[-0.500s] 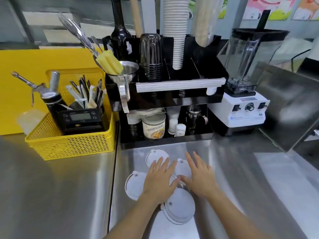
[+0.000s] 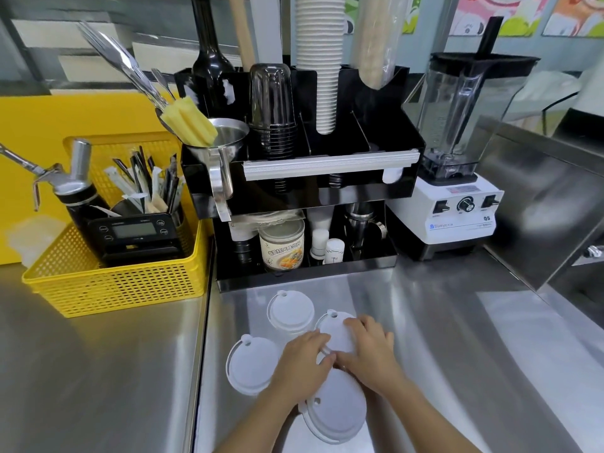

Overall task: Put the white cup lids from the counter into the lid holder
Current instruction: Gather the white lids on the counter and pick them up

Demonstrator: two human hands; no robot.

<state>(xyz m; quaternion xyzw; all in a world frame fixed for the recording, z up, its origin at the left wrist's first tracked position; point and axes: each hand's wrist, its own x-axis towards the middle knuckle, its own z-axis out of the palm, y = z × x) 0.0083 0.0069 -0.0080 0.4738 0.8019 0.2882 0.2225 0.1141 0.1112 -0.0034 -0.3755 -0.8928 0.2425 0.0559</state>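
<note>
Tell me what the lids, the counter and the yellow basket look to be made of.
Lids: thin white plastic, matte, by the moulded rims and small tabs. Counter: stainless steel, brushed, by its grey sheen and streaked reflections. Yellow basket: probably rigid plastic, glossy, by its uniform colour and moulded mesh walls.

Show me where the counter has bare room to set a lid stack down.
Bare steel lies right of the right hand, below the blender, and left of the seam, below the yellow basket. It is crowded around both hands, where white lids lie.
</note>
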